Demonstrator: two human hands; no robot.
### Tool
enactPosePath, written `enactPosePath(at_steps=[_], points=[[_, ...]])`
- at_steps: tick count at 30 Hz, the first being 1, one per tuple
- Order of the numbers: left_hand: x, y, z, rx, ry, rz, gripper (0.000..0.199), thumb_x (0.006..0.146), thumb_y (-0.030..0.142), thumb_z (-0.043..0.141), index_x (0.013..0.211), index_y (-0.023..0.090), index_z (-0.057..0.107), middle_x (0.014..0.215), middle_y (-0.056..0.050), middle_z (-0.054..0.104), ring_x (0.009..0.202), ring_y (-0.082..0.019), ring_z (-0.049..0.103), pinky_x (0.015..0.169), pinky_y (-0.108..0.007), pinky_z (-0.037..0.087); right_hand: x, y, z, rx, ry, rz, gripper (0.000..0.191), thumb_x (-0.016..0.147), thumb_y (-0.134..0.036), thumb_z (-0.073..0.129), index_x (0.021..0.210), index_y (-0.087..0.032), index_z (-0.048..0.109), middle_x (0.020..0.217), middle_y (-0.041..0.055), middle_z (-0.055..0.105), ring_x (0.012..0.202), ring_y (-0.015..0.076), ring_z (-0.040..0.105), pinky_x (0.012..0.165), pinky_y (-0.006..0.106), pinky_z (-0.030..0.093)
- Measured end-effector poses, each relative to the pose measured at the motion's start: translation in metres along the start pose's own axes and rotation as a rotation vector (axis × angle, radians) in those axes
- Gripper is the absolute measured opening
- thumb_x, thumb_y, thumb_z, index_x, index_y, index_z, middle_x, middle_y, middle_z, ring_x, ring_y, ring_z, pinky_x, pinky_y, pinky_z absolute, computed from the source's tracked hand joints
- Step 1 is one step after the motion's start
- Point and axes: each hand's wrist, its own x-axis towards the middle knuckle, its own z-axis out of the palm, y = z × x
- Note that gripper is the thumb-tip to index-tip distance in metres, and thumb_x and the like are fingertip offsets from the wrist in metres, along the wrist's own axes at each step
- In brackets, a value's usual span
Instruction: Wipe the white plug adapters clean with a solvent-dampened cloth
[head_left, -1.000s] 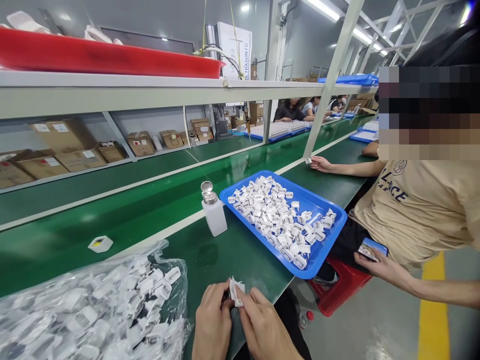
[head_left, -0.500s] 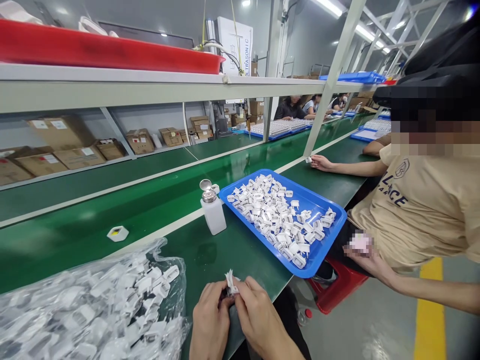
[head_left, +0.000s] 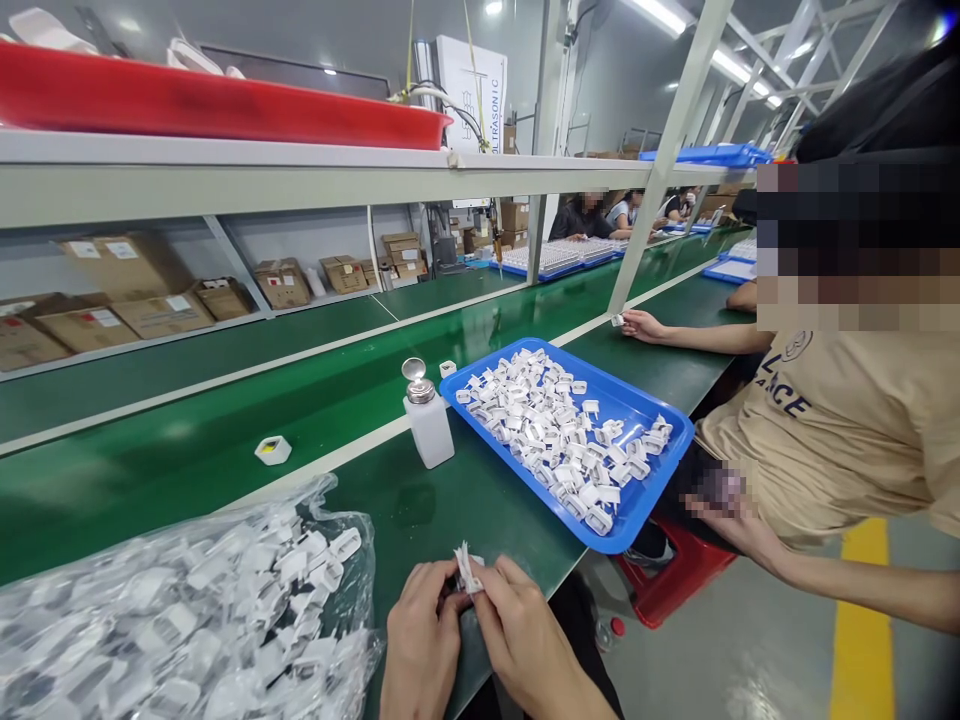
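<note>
Both my hands meet low in the middle, over the front edge of the green bench (head_left: 495, 500). My right hand (head_left: 517, 625) is closed, pinching a crumpled white cloth (head_left: 468, 570) with a ragged upper end. My left hand (head_left: 424, 630) is closed against it, fingers curled round something small that they mostly hide. Left of my hands lies a clear plastic bag (head_left: 352, 540) with many white plastic housings (head_left: 176, 625). Ahead stands a white pump bottle (head_left: 430, 430), its metal lid tilted up. A blue tray (head_left: 619, 540) of similar white housings (head_left: 540, 430) is to the right.
Two loose housings, one near (head_left: 273, 450) and one farther (head_left: 448, 369), sit on the green conveyor belt (head_left: 187, 430). A shelf (head_left: 315, 180) with a red tray (head_left: 225, 105) crosses above. At right a co-worker (head_left: 847, 430) sits on a red stool (head_left: 675, 580), one hand holding a small white part.
The loose housings on the belt have shifted to the right. My hands stay together with the white cloth, moved only slightly. The co-worker's head and body have shifted a little left.
</note>
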Motion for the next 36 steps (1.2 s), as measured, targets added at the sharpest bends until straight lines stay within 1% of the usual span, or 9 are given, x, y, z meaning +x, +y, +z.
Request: enactPosePath(at_steps=[4,8,11,13,17,20,23,29,36], points=[[0.0,0.0,0.0,-0.007,0.005,-0.018,0.021,0.078,0.021,0.056,0.087,0.026,0.075,0.082,-0.002,0.073,0.074,-0.022,0.069,0.068,-0.032,0.055,0.006,0.0,0.004,0.005,0.014,0.027,0.045,0.102,-0.014,0.035,0.141,-0.021,0.056,0.097,0.0085,0.059,0.084,0.0231,0.064,0.076,0.039,0.057],[-0.001,0.0,-0.001,-0.014,-0.017,-0.039,0.022,0.079,0.022,0.054,0.087,0.026,0.075,0.084,-0.003,0.074,0.077,-0.023,0.07,0.07,-0.034,0.056,-0.005,0.0,0.003,0.025,0.003,0.007,0.046,0.103,-0.014,0.034,0.144,-0.023,0.052,0.099,0.0082,0.06,0.086,0.0221,0.065,0.078,0.038,0.057],[-0.001,0.001,-0.003,-0.03,-0.018,-0.035,0.027,0.079,0.02,0.052,0.09,0.026,0.076,0.088,-0.004,0.075,0.081,-0.023,0.071,0.074,-0.035,0.057,-0.014,0.0,0.0,0.031,-0.019,-0.026,0.045,0.103,-0.015,0.033,0.143,-0.019,0.054,0.096,0.0092,0.06,0.083,0.0227,0.065,0.075,0.038,0.057],[0.0,0.003,-0.003,-0.031,-0.024,-0.031,0.028,0.078,0.02,0.052,0.09,0.026,0.076,0.088,-0.004,0.076,0.081,-0.023,0.071,0.074,-0.035,0.057,-0.016,0.0,-0.002,0.033,-0.028,-0.03,0.045,0.102,-0.015,0.033,0.142,-0.019,0.054,0.095,0.0092,0.06,0.082,0.0229,0.065,0.074,0.038,0.057],[0.0,0.004,-0.003,-0.019,-0.03,-0.033,0.022,0.079,0.022,0.054,0.086,0.026,0.074,0.083,-0.003,0.073,0.077,-0.023,0.069,0.071,-0.034,0.055,-0.005,-0.001,-0.002,0.033,-0.014,0.009,0.045,0.102,-0.014,0.035,0.142,-0.024,0.055,0.098,0.0081,0.06,0.085,0.0225,0.065,0.077,0.038,0.057],[0.0,0.004,-0.003,-0.006,-0.027,-0.055,0.021,0.079,0.022,0.054,0.087,0.026,0.074,0.082,-0.003,0.072,0.073,-0.023,0.068,0.069,-0.034,0.055,0.006,-0.001,0.001,0.029,0.003,0.034,0.043,0.102,-0.013,0.035,0.136,-0.021,0.059,0.098,0.0085,0.06,0.086,0.023,0.064,0.078,0.039,0.056],[0.0,0.004,-0.003,0.003,-0.022,-0.066,0.021,0.078,0.022,0.055,0.086,0.026,0.074,0.081,-0.003,0.071,0.07,-0.022,0.066,0.069,-0.034,0.055,0.008,-0.002,0.002,0.033,0.011,0.041,0.04,0.102,-0.013,0.035,0.13,-0.02,0.062,0.096,0.0075,0.059,0.084,0.0219,0.064,0.077,0.037,0.056],[0.0,0.006,-0.004,-0.013,-0.013,-0.029,0.02,0.077,0.021,0.054,0.081,0.026,0.073,0.079,-0.002,0.072,0.073,-0.023,0.069,0.068,-0.033,0.055,-0.004,-0.001,0.001,0.03,0.005,0.003,0.048,0.101,-0.011,0.038,0.144,-0.027,0.053,0.099,0.0067,0.06,0.087,0.0212,0.065,0.079,0.036,0.057],[-0.002,0.005,-0.003,-0.026,-0.042,-0.038,0.023,0.079,0.019,0.053,0.086,0.026,0.074,0.082,-0.003,0.072,0.077,-0.023,0.069,0.071,-0.034,0.054,-0.013,-0.001,-0.001,0.046,-0.001,-0.03,0.044,0.102,-0.014,0.034,0.14,-0.022,0.055,0.095,0.0081,0.06,0.083,0.0213,0.066,0.076,0.035,0.058]])
